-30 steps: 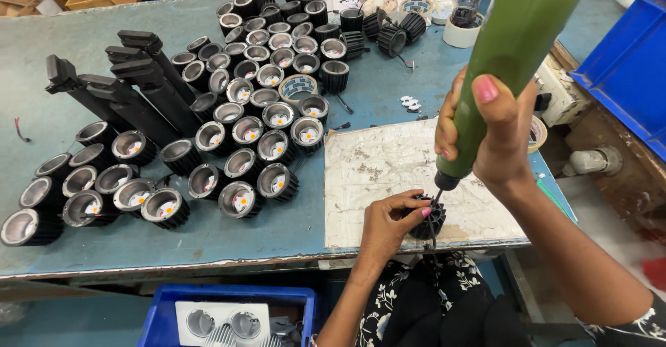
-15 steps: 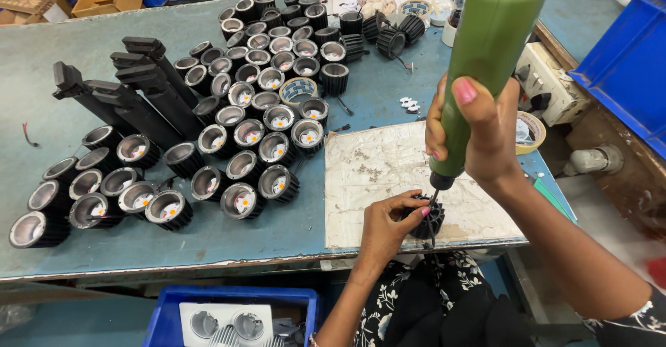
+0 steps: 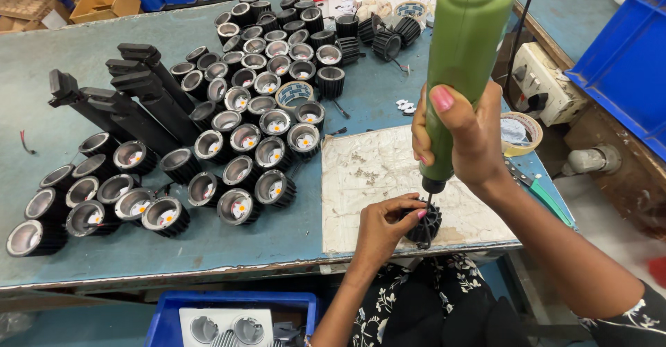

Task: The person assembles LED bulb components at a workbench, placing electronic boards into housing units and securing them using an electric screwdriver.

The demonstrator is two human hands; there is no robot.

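— So, where's the black finned lamp housing (image 3: pixel 424 223)?
— Near the bench (image 3: pixel 83 55) front edge, on a worn board (image 3: pixel 374 173), left hand (image 3: pixel 383 227) clasping it.
— Right hand (image 3: pixel 461 135)?
— Wrapped around the green screwdriver (image 3: pixel 466 48), tip down on the housing.

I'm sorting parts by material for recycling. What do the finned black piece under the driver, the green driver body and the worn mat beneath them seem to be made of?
Finned black piece: probably cast metal with a matt black coat, judging by its thin, rigid fins. Green driver: looks like moulded plastic, smooth with a soft sheen. Mat: likely card or paper sheet, off-white, cracked, stained and scuffed.
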